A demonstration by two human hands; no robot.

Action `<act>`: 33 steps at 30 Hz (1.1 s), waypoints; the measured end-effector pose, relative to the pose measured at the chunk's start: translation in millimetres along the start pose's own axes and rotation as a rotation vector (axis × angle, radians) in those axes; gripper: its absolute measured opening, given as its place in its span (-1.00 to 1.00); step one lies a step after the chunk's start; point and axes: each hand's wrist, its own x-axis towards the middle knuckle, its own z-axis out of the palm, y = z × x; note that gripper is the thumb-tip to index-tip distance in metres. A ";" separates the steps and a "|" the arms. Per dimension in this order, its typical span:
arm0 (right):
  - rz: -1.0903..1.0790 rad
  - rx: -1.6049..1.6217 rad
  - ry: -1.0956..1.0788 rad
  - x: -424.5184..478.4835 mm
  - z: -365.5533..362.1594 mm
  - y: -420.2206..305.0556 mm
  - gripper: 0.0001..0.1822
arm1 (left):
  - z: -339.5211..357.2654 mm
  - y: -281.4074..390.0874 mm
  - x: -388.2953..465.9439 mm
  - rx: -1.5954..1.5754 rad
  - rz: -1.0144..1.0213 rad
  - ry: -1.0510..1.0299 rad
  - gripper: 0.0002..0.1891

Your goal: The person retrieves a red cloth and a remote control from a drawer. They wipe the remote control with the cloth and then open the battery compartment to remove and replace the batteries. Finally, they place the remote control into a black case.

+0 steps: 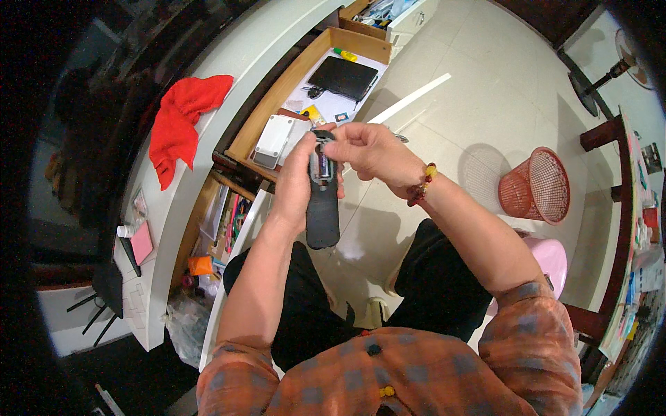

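Observation:
A black remote control [323,218] lies back side up in my left hand [292,190], whose thumb runs along its left edge and whose fingers wrap beneath it. Its battery compartment is uncovered, and a battery [322,165] shows inside. My right hand [377,153] is at the upper right of the compartment, thumb touching there and fingers curled. Whether the right fingertips pinch anything is hidden. On that wrist is a bracelet of red and yellow beads [422,184].
Beyond my hands, a pulled-out wooden drawer [276,106] holds a black tablet-like device [343,77] and a white device [274,136]. A lower-left drawer [197,229] contains pens and papers. A red cloth [182,117] lies on the white cabinet top [208,99]. Right stands a red mesh basket [520,190].

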 end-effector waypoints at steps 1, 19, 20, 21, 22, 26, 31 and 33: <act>0.042 0.034 0.003 -1.9 -2.8 -5.4 -0.77 | -1.7 1.3 0.5 -0.055 -0.002 0.014 -0.43; -0.120 0.277 -0.084 -3.0 -1.8 -3.5 -0.52 | -4.4 4.4 1.1 -0.090 -0.018 0.039 -0.78; -0.124 0.259 -0.069 -3.9 0.4 -4.6 -0.55 | -4.3 5.2 1.2 -0.091 0.002 0.078 -0.78; -0.128 0.242 -0.057 -3.6 2.0 -5.1 -0.57 | -4.1 7.1 1.4 -0.091 0.023 0.119 -0.77; -0.110 0.187 -0.007 -2.4 1.0 -4.3 -0.60 | -4.6 8.5 1.7 -0.090 0.045 0.160 -0.77; -0.062 0.046 0.078 -0.7 -10.7 4.2 -0.69 | -8.8 8.6 3.1 0.024 0.095 0.155 -0.73; -0.068 0.031 0.014 -0.9 -12.4 5.6 -0.76 | -6.3 6.9 1.8 0.050 0.121 0.139 -0.74; -0.062 0.093 0.016 -3.0 -8.5 2.8 -0.78 | -4.6 9.3 1.1 -0.065 0.092 0.112 -0.70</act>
